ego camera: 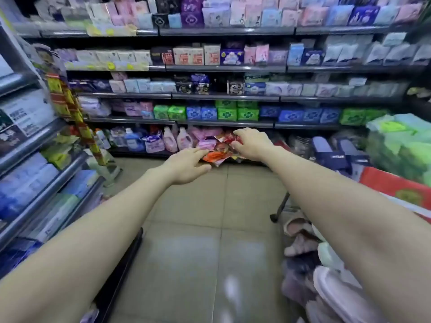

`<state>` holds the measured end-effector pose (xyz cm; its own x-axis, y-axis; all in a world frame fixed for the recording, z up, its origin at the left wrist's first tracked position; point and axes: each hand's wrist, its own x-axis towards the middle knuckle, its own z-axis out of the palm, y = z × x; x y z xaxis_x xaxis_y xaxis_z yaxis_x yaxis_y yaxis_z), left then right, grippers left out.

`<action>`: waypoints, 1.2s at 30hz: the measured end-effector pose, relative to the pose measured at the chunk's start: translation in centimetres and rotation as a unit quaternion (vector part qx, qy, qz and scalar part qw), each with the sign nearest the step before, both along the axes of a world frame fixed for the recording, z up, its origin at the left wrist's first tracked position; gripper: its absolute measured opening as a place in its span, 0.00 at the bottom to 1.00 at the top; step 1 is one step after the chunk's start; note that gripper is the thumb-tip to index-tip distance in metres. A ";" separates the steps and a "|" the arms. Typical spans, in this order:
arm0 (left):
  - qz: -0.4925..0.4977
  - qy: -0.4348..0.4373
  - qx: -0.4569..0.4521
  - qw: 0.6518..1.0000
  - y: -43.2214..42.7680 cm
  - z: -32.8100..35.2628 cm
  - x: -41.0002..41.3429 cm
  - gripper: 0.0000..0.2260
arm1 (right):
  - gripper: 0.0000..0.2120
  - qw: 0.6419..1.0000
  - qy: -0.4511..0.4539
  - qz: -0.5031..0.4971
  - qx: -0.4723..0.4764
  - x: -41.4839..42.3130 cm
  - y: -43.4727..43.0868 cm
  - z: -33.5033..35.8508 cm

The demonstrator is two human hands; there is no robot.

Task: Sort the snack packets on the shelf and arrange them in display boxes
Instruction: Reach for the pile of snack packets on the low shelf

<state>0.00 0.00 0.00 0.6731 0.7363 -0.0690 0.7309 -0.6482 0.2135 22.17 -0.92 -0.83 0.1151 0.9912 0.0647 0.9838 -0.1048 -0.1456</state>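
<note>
Left hand (186, 166) and right hand (250, 143) are gripping snack packets (218, 151) together. Pink bottles (184, 139) are standing on the bottom shelf (140, 153) behind.

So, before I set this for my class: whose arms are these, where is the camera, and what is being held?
There is no machine here: a person wears one wide-angle camera on the head, so you look forward and down along their own bare arms. The left hand and right hand together hold a bunch of red and orange snack packets out in front, above the tiled floor. Behind them stand shop shelves of packaged goods.
</note>
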 end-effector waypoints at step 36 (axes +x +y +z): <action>0.127 0.018 -0.088 0.988 57.7 -6.4 10.5 0.27 | 0.22 0.990 -0.015 0.118 -0.074 9.3 60.5 -7.0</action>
